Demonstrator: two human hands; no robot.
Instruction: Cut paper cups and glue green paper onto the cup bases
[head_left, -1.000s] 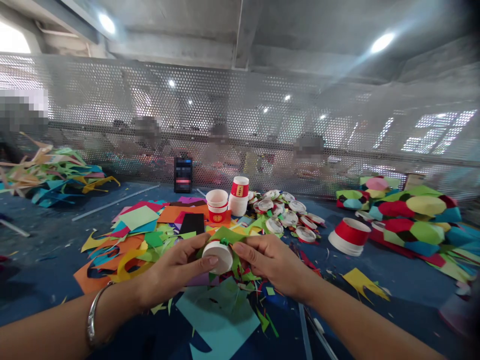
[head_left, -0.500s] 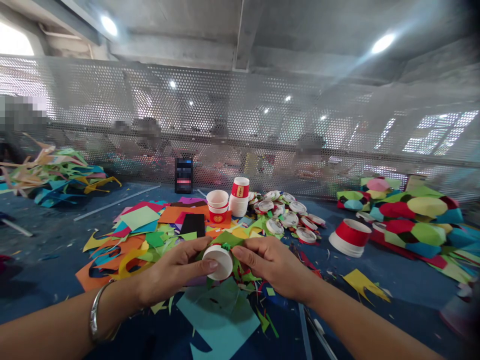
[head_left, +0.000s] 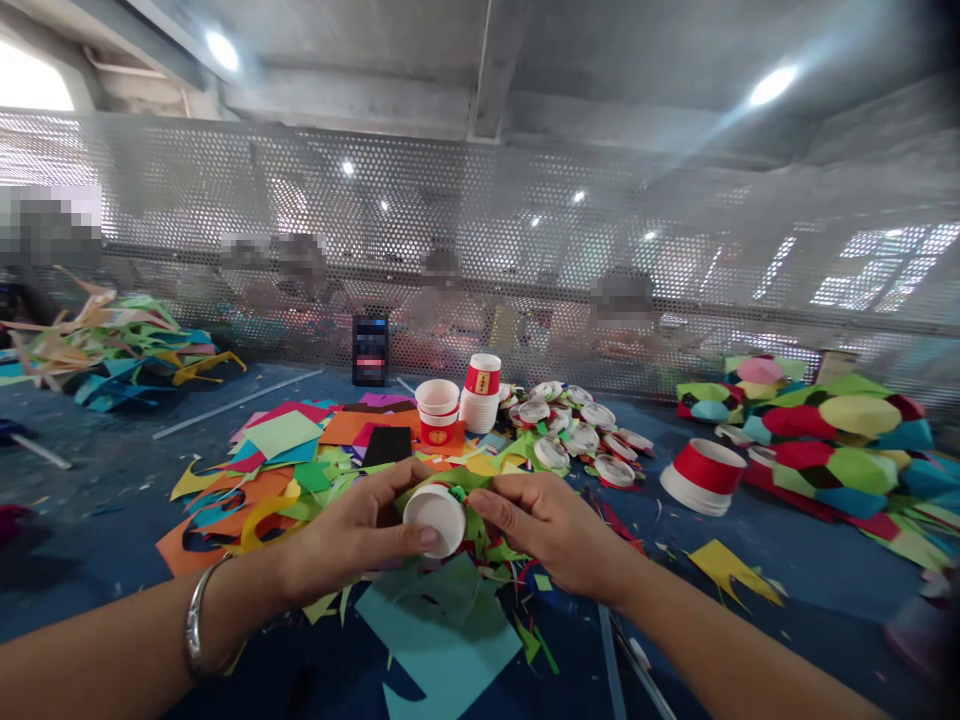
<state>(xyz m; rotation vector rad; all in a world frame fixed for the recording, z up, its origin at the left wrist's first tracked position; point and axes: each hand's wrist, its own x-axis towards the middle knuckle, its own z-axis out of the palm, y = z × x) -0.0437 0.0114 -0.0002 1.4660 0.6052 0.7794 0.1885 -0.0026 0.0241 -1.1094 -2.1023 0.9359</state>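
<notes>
Above the middle of the table, my left hand [head_left: 375,520] is closed on a white round paper cup base [head_left: 435,521], its thumb across the flat face. Behind the base shows a piece of green paper [head_left: 459,482], with small green and red bits at the rim. My right hand [head_left: 536,520] is pinched at the right side of this paper, its fingertips mostly hidden. Below both hands lies a sheet of light blue paper [head_left: 450,640]. Green and red trimmings are scattered beneath the fingers.
Stacked paper cups [head_left: 439,415] stand ahead, beside a heap of trimmed cup bases [head_left: 577,425]. Other cups [head_left: 703,477] sit to the right, near patchwork paper pieces [head_left: 840,430]. Paper scraps [head_left: 127,345] pile up left. A phone [head_left: 370,350] leans on the perforated metal screen [head_left: 450,220].
The white cup base has tilted slightly and shifted a little left and up in my left hand. My right hand keeps its pinch beside it.
</notes>
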